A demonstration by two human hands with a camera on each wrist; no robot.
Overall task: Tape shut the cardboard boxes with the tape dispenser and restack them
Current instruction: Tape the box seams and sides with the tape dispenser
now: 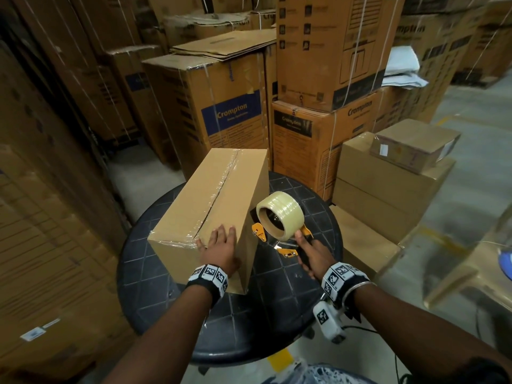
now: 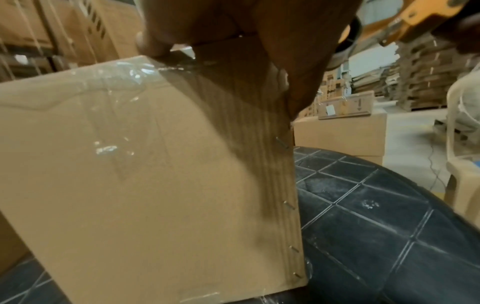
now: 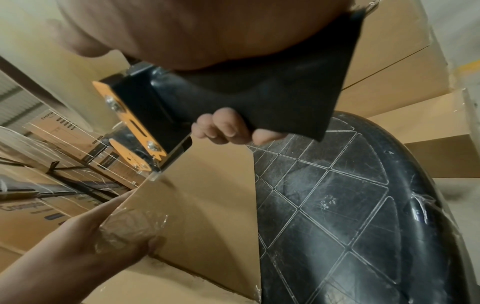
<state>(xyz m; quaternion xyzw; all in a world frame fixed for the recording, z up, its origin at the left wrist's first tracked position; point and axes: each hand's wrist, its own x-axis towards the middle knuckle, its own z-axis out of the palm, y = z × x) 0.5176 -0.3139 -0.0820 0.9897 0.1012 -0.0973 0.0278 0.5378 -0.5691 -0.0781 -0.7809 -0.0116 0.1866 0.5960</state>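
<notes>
A plain cardboard box (image 1: 210, 200) stands on a round black table (image 1: 310, 206), its top seam covered with clear tape. My left hand (image 1: 220, 246) lies flat with straight fingers on the box's near top corner, over the tape end; the box face (image 2: 145, 174) fills the left wrist view. My right hand (image 1: 311, 256) grips the black handle of an orange tape dispenser (image 1: 277, 217), whose clear roll sits just right of the box. In the right wrist view my fingers (image 3: 226, 127) curl round the dispenser handle (image 3: 259, 98), above the box's side (image 3: 197, 195).
Tall printed cartons (image 1: 230, 106) are stacked close behind the table. A stack of plain boxes (image 1: 388, 184) with a small box (image 1: 412, 145) on top stands at the right. A pale plastic chair (image 1: 476, 261) is at the far right on the concrete floor.
</notes>
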